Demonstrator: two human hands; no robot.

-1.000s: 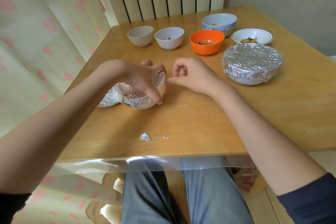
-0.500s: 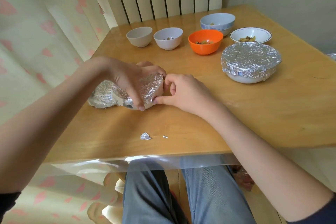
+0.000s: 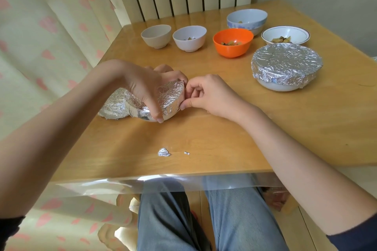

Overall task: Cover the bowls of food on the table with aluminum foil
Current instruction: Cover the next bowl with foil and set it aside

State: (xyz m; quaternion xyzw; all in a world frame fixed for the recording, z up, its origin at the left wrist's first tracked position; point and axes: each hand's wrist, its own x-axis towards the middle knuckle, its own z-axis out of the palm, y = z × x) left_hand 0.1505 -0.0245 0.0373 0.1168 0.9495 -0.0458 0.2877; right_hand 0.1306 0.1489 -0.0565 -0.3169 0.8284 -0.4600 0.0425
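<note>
My left hand [image 3: 149, 85] is curled over the top of a small white bowl [image 3: 170, 115], thumb down its near side and fingers wrapped over the far rim, gripping it through the aluminum foil [image 3: 170, 96] that covers it. My right hand [image 3: 206, 93] sits just to the right of that bowl, fingers bent, thumb and fingertips pinching the foil edge against the bowl's right side. The bowl looks tilted, its foil-covered top facing right and toward me. A loose crumpled stretch of foil [image 3: 114, 106] trails off to the left of the bowl and lies on the wooden table [image 3: 214, 134].

On the right side of the table stands a larger white bowl [image 3: 285, 85], its top already sealed under a foil cover [image 3: 286, 63]. Along the far edge I see five uncovered bowls: a beige bowl [image 3: 156, 35] at left, a white bowl [image 3: 189, 37] beside it, an orange bowl [image 3: 233, 42] with food pieces in it, a blue-patterned bowl [image 3: 246, 20] behind that, and a shallow rimmed bowl [image 3: 285, 34] of food at far right.

Near the front edge lie two foil scraps [image 3: 164, 152], one larger, one tiny, well apart from the bowls. A clear plastic sheet [image 3: 122, 185] overhangs the near table edge.
</note>
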